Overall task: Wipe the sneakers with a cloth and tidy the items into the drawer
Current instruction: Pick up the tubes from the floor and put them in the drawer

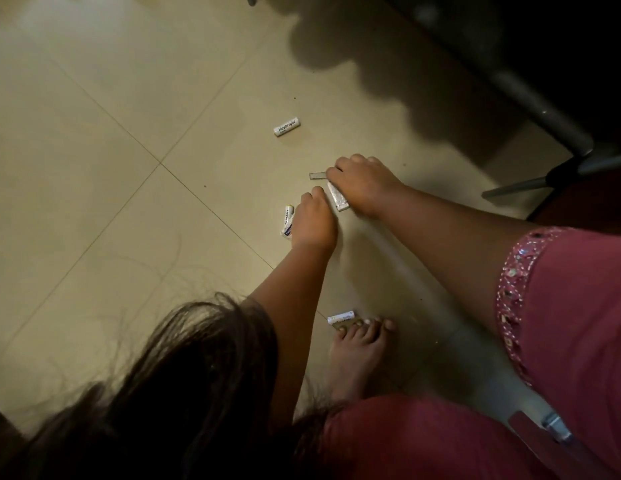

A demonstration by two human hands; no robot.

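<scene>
I am bent over a tiled floor. My left hand (314, 221) is curled, with two white batteries (288, 221) sticking out at its left side. My right hand (362, 183) is curled over a flat silver block (338, 199), and its fingertips touch a small grey strip (317, 176) lying on the tile. A loose white battery (287, 126) marked Heybright lies farther out on the floor. Another white battery (341, 317) lies just ahead of my bare toes (366, 327). No sneakers, cloth or drawer are in view.
Dark furniture with a grey metal leg (541, 109) stands at the upper right, and a thin metal bar (517, 187) runs low beside it. My hair (170, 393) hangs over the lower left. Pale floor tiles (111, 168) stretch to the left.
</scene>
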